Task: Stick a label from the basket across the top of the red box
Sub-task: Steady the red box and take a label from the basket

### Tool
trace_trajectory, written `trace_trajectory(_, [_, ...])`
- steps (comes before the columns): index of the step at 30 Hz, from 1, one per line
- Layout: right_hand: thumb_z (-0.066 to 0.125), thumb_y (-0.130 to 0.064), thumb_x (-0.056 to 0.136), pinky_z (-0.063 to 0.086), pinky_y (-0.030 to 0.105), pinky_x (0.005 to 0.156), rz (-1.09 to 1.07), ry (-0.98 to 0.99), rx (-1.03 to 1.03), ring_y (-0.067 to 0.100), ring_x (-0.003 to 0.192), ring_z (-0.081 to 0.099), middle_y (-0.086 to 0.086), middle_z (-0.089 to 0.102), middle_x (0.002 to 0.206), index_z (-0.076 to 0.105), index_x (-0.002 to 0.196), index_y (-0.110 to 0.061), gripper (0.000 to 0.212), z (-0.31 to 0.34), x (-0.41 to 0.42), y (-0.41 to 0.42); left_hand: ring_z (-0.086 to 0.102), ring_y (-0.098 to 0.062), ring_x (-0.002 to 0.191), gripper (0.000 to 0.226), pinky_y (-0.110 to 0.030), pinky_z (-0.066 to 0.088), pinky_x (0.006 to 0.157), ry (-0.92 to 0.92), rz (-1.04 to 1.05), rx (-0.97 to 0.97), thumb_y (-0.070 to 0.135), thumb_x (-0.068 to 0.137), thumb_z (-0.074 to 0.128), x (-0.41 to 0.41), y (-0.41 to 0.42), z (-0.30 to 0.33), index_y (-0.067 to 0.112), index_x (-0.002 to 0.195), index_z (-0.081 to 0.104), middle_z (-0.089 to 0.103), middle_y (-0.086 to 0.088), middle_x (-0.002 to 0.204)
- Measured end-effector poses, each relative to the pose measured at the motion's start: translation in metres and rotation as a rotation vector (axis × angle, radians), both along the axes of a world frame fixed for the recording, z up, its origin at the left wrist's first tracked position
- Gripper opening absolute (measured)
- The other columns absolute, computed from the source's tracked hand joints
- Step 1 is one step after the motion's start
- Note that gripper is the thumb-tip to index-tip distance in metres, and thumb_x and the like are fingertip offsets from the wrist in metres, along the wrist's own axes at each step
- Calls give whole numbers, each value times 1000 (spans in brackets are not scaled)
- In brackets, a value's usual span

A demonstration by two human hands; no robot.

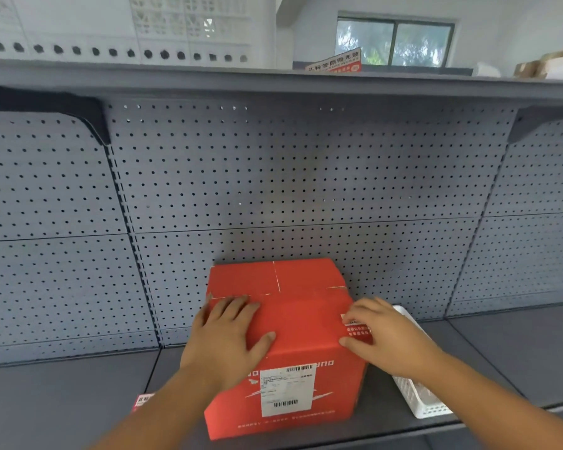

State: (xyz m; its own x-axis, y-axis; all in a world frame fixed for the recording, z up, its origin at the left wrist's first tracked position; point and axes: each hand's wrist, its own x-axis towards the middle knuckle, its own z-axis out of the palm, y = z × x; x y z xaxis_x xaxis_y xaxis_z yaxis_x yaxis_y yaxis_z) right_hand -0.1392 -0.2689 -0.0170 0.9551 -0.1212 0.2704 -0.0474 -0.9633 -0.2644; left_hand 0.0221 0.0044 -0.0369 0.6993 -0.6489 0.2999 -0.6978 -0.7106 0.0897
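Note:
The red box stands on the grey shelf, with a white shipping slip on its front face. My left hand lies flat, palm down, on the left half of the box top. My right hand is at the top right edge of the box, its fingers pinching and pressing a red label with white print. The white basket sits on the shelf just right of the box, mostly hidden behind my right forearm.
A grey pegboard wall rises behind the box and an upper shelf overhangs it. A small red label lies on the shelf left of the box. Another red label sheet stands on the upper shelf.

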Motion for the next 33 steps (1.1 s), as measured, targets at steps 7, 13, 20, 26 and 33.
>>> trace_trajectory(7, [62,-54,88,47,28,92,38,2,2,6,105,54,-22,63,109,71,99,-31,26,5,-1,-11,17,-13,151,75,-47,11,124,5,8,6,79,90,13,0,-1,1,40,152,30,30,15,162])
trace_trajectory(13, [68,-39,91,34,10,88,45,-14,12,3,103,49,-21,59,107,70,82,-27,15,5,1,-13,20,-14,150,74,-48,13,124,-7,6,3,79,91,15,-1,-1,1,40,151,33,33,13,161])
trace_trajectory(20, [71,-25,89,39,13,90,-24,-44,229,1,104,56,-23,57,112,66,71,-25,19,4,-1,-15,25,-16,149,73,-50,17,123,-20,-2,-12,78,92,19,-2,-1,-2,37,149,39,39,11,159])
trace_trajectory(26, [71,-18,89,36,8,65,-148,-137,386,-1,74,59,-15,59,112,67,67,-19,22,1,-8,-21,32,-18,147,72,-50,22,122,-33,0,-21,77,92,22,-2,-1,-3,36,147,44,45,10,156])
trace_trajectory(33, [71,-13,89,37,17,72,-301,-246,575,-9,80,58,-12,61,110,69,65,-16,24,-15,-19,-32,25,-15,149,72,-48,16,124,-37,8,-5,78,92,19,-4,0,-2,39,150,37,38,12,159])
